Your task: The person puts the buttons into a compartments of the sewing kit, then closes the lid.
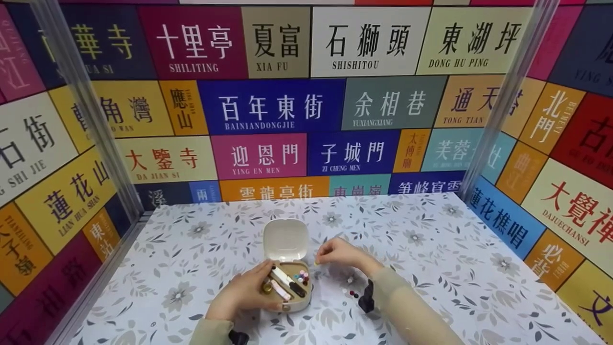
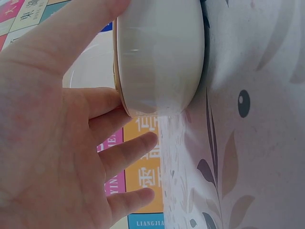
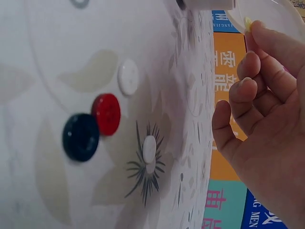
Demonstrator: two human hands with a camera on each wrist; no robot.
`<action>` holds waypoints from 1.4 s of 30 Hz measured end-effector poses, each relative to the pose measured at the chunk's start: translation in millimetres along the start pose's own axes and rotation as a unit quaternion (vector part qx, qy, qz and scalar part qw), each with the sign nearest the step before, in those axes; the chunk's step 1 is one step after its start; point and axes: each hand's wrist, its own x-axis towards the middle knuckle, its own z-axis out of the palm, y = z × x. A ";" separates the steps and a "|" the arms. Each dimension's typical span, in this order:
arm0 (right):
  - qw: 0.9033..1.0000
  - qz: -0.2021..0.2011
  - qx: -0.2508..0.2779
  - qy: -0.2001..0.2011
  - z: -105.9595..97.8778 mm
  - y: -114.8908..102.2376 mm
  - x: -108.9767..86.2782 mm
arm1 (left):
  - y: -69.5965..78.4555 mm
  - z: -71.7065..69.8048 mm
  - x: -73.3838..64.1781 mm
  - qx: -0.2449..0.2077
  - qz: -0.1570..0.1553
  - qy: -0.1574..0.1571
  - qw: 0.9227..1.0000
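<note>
A white box (image 1: 300,305) with rounded corners stands on the table, its lid (image 1: 286,242) raised at the back. My left hand (image 1: 245,291) grips it from the left, thumb on the near side and fingers on the far side. In the left wrist view, two spread fingers (image 2: 128,155) stay off the box wall (image 2: 159,57). Inside lie slim white and black pieces (image 1: 282,275) and several small coloured buttons (image 1: 302,276). To the right of the box, my right hand (image 1: 347,254) pinches a small yellow button (image 3: 248,24) between thumb and forefinger, above the table.
Loose buttons lie right of the box near my right wrist: a red button (image 3: 106,114) touching a dark blue button (image 3: 80,137), and white buttons (image 3: 128,77) close by. Floral-patterned cloth (image 1: 191,249) covers the table. Sign-covered walls (image 1: 270,108) rise at the back and sides.
</note>
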 end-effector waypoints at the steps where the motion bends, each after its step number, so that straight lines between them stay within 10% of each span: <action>1: 1.000 0.001 0.000 0.000 0.8 -0.6 0.0 | -0.3 -0.2 0.0 -0.001 0.002 0.000 1.000; 42: 1.000 0.001 0.031 -0.001 34.2 -18.5 12.4 | -1.1 0.6 -1.4 0.009 0.005 0.014 1.000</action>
